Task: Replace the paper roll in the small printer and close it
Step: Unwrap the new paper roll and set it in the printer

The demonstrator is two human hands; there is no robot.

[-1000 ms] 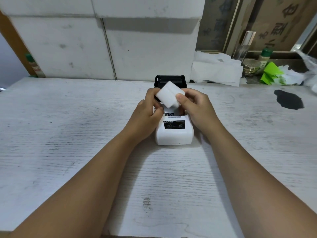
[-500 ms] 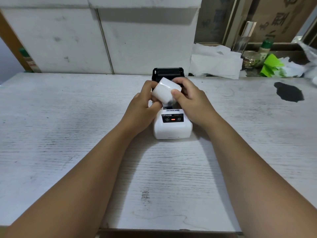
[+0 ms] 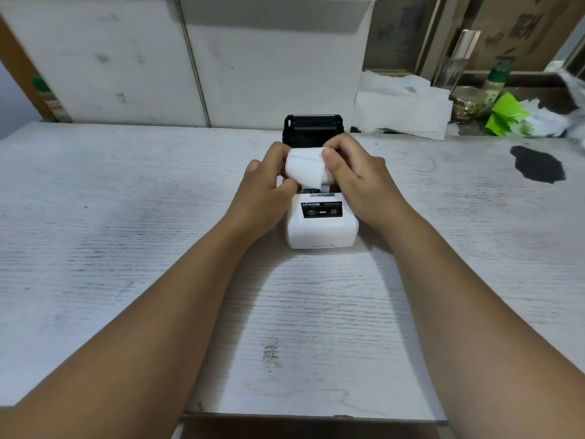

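A small white printer (image 3: pixel 321 229) stands in the middle of the whitewashed table, its black lid (image 3: pixel 313 128) tipped open toward the back. Just above its open compartment I hold a white paper roll (image 3: pixel 306 167) lying sideways. My left hand (image 3: pixel 266 188) grips the roll's left end and lower edge. My right hand (image 3: pixel 357 175) pinches its right end with the thumb on top. The compartment underneath is mostly hidden by the roll and my fingers.
White boards (image 3: pixel 190 61) stand upright behind the table. At the back right lie crumpled white paper (image 3: pixel 402 106), a bottle with a green cap (image 3: pixel 495 82), green scraps (image 3: pixel 506 115) and a black stain (image 3: pixel 538 164) on the table. The table's front edge (image 3: pixel 316 415) is close to me.
Both hands have lowered the roll and turned it from a tilted pose to lying level across the printer's opening. The panel light that showed red half a second ago is white now.
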